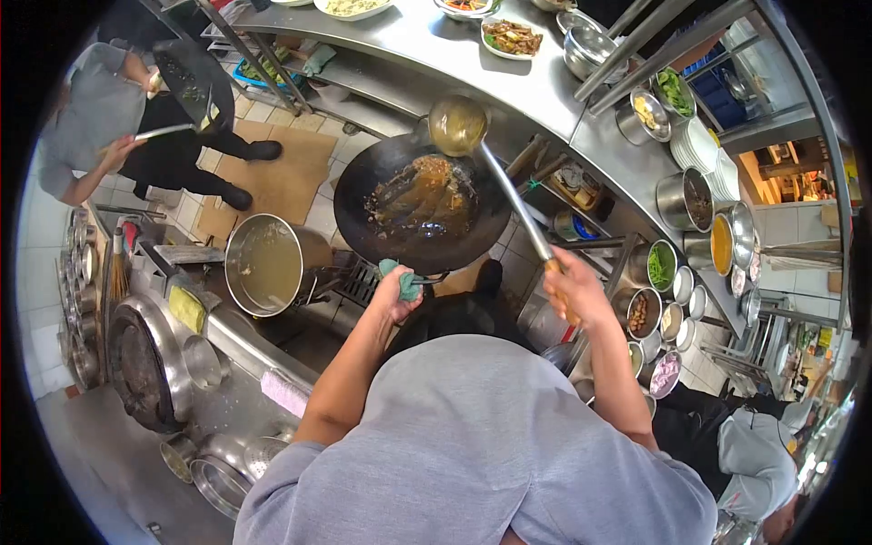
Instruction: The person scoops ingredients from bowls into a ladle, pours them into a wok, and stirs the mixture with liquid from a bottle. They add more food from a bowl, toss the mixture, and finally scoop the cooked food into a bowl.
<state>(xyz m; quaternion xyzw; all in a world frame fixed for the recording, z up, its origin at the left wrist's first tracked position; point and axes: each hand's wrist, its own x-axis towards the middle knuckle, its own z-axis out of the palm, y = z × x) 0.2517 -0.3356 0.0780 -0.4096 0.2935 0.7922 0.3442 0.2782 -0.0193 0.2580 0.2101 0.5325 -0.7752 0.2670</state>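
Observation:
My left hand [396, 292] is closed around a green cloth [401, 277] at the near handle of a large black wok [359, 213]. Brown sauce with small bits [427, 202] coats the wok's bottom. In my right hand [578, 289] is the wooden grip of a long-handled ladle [515, 199]. Its round bowl, with yellowish liquid in it, hangs over the wok's far right rim. The wok is held in front of my body, above the floor.
A big pot of cloudy liquid [265, 266] stands left of the wok. Ahead runs a steel counter [418, 45] with a plate of cooked food [511, 39]. Ingredient bowls [662, 263] line the right. One person [100, 118] holds another wok at left; another person [754, 454] is lower right.

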